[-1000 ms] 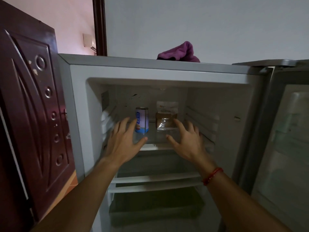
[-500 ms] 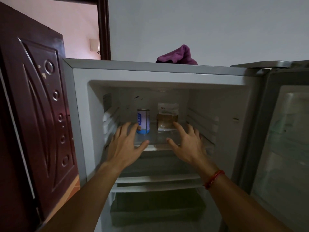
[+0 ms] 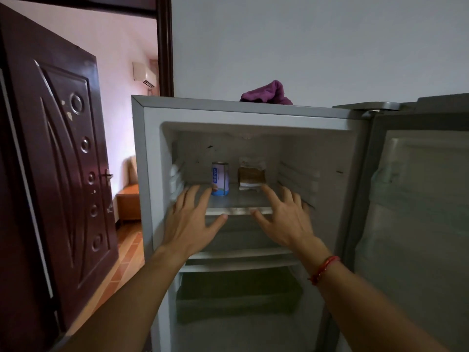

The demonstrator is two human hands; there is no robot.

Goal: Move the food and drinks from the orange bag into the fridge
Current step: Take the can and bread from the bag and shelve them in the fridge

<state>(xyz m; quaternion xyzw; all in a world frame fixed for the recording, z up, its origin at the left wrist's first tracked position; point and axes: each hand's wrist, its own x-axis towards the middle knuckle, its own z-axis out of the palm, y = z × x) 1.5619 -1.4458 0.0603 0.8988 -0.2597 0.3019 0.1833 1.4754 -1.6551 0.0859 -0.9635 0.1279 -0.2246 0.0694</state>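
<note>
The grey fridge (image 3: pixel 152 153) stands open in front of me. On its top glass shelf (image 3: pixel 238 210) a blue and white can (image 3: pixel 220 182) stands upright at the left. A clear packet of brown food (image 3: pixel 251 176) leans at the back right of the same shelf. My left hand (image 3: pixel 191 221) hovers at the shelf's front edge, fingers spread and empty, just in front of the can. My right hand (image 3: pixel 284 219), a red string on its wrist, is spread and empty below the packet. The orange bag is out of view.
The fridge door (image 3: pixel 416 224) hangs open at the right. A purple cloth (image 3: pixel 266 94) lies on top of the fridge. A dark wooden room door (image 3: pixel 58 161) stands open at the left, with a tiled floor (image 3: pixel 124 260) and a wooden cabinet (image 3: pixel 129 201) beyond it. Lower shelves and a drawer (image 3: pixel 238 295) sit below.
Both hands have drawn back slightly from the can and the packet, staying open. The view has shifted to the left, showing more of the doorway.
</note>
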